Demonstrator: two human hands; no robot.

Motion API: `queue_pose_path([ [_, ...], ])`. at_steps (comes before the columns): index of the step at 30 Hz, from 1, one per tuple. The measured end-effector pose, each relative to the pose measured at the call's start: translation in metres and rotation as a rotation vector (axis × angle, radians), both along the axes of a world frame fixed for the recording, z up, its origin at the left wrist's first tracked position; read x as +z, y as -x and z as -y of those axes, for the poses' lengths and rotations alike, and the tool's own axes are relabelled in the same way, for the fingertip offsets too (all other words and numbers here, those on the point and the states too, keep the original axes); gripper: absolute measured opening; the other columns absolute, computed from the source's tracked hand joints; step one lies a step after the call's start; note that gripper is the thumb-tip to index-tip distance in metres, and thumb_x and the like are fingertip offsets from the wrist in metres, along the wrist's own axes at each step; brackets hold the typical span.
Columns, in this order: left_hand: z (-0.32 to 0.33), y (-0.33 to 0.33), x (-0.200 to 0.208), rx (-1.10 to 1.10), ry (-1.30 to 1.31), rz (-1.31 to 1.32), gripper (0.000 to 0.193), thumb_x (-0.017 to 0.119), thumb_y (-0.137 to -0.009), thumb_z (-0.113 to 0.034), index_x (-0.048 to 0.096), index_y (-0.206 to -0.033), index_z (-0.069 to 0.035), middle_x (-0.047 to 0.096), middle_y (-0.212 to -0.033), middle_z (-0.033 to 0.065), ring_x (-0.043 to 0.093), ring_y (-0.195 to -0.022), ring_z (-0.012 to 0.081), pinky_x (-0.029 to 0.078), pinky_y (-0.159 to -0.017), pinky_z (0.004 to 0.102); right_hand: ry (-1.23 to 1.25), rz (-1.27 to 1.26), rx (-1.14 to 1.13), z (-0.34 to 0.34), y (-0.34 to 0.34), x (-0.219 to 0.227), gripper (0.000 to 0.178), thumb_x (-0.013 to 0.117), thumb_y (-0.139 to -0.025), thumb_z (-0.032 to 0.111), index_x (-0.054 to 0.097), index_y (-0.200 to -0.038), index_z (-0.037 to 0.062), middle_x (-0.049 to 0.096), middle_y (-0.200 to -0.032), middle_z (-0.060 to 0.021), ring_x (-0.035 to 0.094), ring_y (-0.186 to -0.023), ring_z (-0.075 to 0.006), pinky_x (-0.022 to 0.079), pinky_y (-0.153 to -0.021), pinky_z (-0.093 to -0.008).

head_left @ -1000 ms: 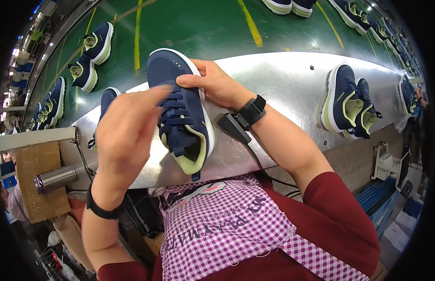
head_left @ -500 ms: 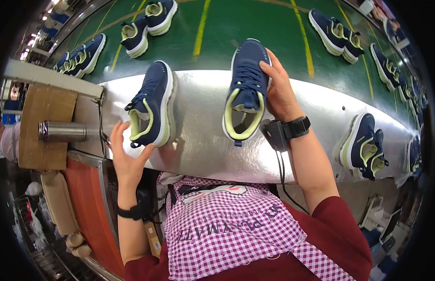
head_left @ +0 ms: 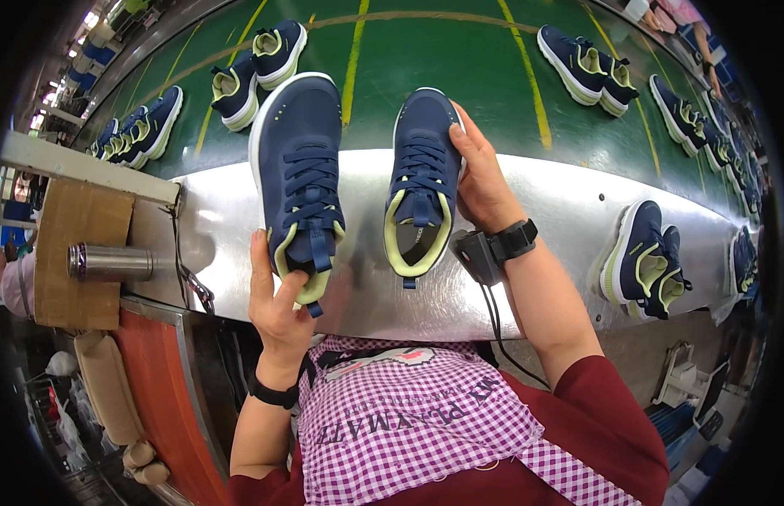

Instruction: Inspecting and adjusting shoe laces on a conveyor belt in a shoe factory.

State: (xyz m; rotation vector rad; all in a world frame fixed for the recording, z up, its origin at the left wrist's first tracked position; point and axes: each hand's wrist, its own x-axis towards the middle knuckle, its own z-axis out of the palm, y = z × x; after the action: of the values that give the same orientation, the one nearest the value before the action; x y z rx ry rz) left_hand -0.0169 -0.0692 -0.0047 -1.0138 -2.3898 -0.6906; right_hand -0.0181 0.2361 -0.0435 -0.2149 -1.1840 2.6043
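Observation:
Two navy blue sneakers with pale green lining and white soles are held side by side above the metal ledge, toes pointing away from me. My left hand (head_left: 278, 310) is closed on the heel of the left sneaker (head_left: 301, 156), its thumb at the collar opening. The other sneaker (head_left: 424, 139) is gripped along its right side by my right hand (head_left: 490, 187), thumb on the upper near the toe and fingers mostly hidden behind. Both sneakers are laced. A black strap circles each wrist, and the right one carries a small box with a cable.
Pairs of similar sneakers (head_left: 587, 69) stand on the green belt (head_left: 447, 51) beyond the metal ledge (head_left: 527, 253). Another pair (head_left: 643, 261) sits on the ledge at right. At left are a steel flask (head_left: 112, 262), cardboard (head_left: 88, 228) and a white rail (head_left: 88, 169).
My left hand has closed on the left sneaker's heel and raised it, turning it toe-away and upper-up. The right sneaker has shifted slightly left and nearer. Pairs on the belt appear slightly farther left.

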Motion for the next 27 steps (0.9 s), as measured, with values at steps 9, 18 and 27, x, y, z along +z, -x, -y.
queue_pose_path([
  [9, -0.011, -0.013, -0.002, -0.062, -0.062, 0.098, 0.032, 0.081, -0.065, -0.001, 0.056, -0.086, -0.004, 0.045, -0.136, 0.0363, 0.059, -0.113, 0.0453, 0.051, -0.088, 0.0372, -0.168, 0.009, -0.042, 0.004, 0.001, 0.001, 0.057, 0.062, -0.093, 0.026, 0.041, -0.141, 0.0033, 0.055, -0.129, -0.0107, 0.054, -0.115, -0.0182, 0.043, -0.099, -0.0318],
  [18, 0.017, -0.034, 0.003, 0.053, -0.211, 0.241, 0.045, 0.088, -0.061, -0.009, 0.057, -0.092, -0.008, 0.048, -0.13, 0.0369, 0.063, -0.104, 0.044, 0.055, -0.081, 0.0356, -1.187, 0.197, -0.36, -0.013, 0.005, -0.018, 0.042, 0.057, -0.094, 0.034, 0.056, -0.128, 0.008, 0.061, -0.121, -0.0169, 0.053, -0.117, -0.0322, 0.039, -0.101, -0.0382],
  [27, 0.038, -0.055, 0.011, 0.083, -0.016, 0.244, 0.045, 0.084, -0.067, -0.025, 0.064, -0.102, -0.005, 0.061, -0.119, 0.0269, 0.069, -0.072, 0.0301, 0.054, -0.059, 0.0291, -0.687, 0.153, -0.325, -0.026, -0.001, -0.015, 0.031, 0.062, -0.094, 0.014, 0.061, -0.121, 0.001, 0.065, -0.113, -0.0072, 0.06, -0.103, -0.0123, 0.045, -0.092, -0.0258],
])
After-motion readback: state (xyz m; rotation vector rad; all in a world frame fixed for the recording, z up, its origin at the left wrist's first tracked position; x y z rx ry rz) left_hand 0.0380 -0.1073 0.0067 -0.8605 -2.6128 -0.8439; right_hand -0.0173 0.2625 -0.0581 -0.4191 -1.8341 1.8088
